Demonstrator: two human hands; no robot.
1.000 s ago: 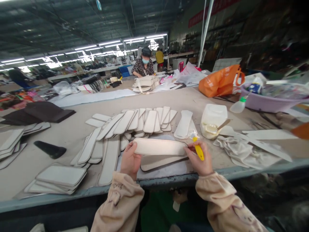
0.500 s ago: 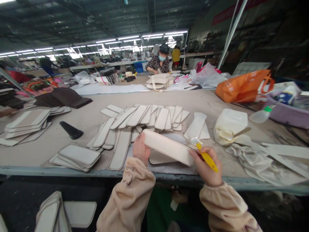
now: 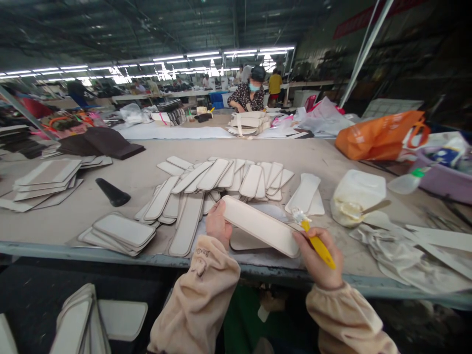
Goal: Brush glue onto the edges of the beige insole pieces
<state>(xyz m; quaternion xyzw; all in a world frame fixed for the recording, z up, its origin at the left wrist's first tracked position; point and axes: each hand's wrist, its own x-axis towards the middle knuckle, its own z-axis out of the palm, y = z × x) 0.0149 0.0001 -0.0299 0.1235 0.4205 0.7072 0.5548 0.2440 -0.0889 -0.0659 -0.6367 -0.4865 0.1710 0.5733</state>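
One long pale panel (image 3: 260,227) slants above the table (image 3: 206,147), just inside its near edge. The left hand (image 3: 218,221) grips one end; the right hand (image 3: 321,268) pinches the other while grasping one yellow brush (image 3: 319,248). One white jug (image 3: 363,189) stands farther from that edge.

The held panel (image 3: 260,227) spans from the left hand (image 3: 219,223) to the right hand (image 3: 323,259), above the near part of the worktable (image 3: 306,151). A brush (image 3: 316,241) is also in the right hand. Behind the held panel lies a spread of loose panels (image 3: 214,175). Left of these lies a tapered object (image 3: 113,193), with a panel stack (image 3: 124,230) nearer. A plastic jug (image 3: 363,192) stands to the right, a cloth (image 3: 394,255) to its near right. At the far right are a carrier bag (image 3: 379,137) and a basin (image 3: 442,176).
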